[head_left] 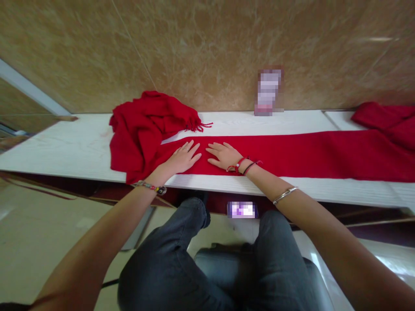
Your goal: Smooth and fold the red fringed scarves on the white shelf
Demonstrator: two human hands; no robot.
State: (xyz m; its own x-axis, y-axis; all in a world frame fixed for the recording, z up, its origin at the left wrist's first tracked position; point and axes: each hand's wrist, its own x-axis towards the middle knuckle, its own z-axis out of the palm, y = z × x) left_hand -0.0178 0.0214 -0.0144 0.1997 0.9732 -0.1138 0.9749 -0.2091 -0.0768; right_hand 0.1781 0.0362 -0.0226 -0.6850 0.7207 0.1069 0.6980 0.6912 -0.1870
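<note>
A long red scarf (292, 155) lies flat along the white table, its left part bunched in a heap with a fringed end showing at the back. My left hand (184, 157) rests palm down on the flat cloth just right of the heap, fingers spread. Beside it, a small gap away, my right hand (225, 156) also lies flat on the scarf with its fingers apart. Neither hand grips the fabric. At the right edge of the view, more red cloth (385, 119) lies gathered in folds; whether it belongs to the same scarf I cannot tell.
The white tabletop (65, 147) runs along a brown tiled wall (201, 52). A blurred upright object (268, 90) stands against the wall at the back. Below the front edge, a lit, blurred screen (241, 210) shows between my knees.
</note>
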